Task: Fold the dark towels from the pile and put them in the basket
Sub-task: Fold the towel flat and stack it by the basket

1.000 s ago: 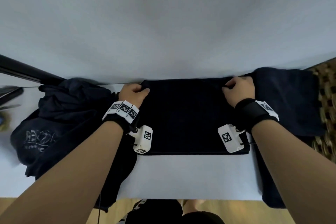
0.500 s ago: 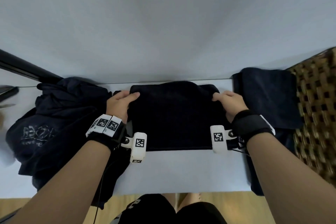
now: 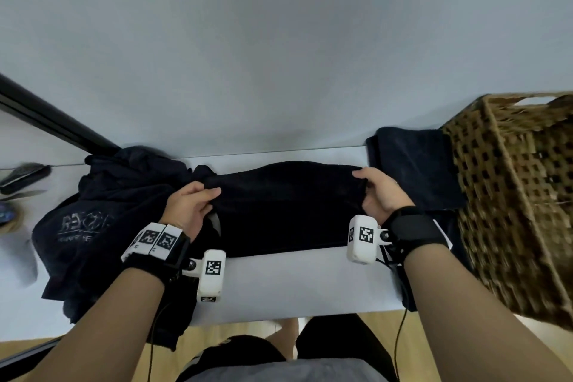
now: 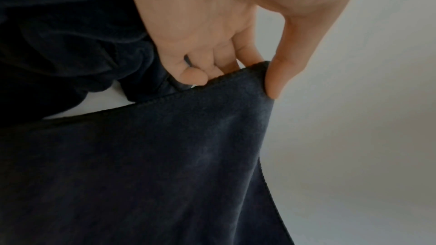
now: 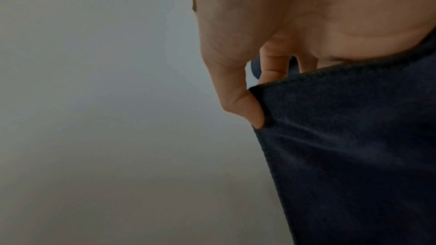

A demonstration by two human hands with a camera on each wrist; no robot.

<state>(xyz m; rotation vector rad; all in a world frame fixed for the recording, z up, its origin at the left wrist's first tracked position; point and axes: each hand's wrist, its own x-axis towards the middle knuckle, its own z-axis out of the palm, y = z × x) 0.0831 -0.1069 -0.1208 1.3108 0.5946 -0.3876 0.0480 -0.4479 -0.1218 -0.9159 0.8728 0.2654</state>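
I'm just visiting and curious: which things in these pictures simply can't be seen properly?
- Basket inside: head view shows only its woven wall, blurred, cut by the right edge.
- Printed lettering on the pile: too blurred to read.
- Items at the left edge: blurred, cut off.
- Left hand fingertips: behind the towel.
- Right hand fingers: mostly behind the towel.

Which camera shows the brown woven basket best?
The head view: the brown woven basket stands at the table's right end, beside a folded dark towel. Neither wrist view shows it; each shows only a hand pinching the dark towel being folded.
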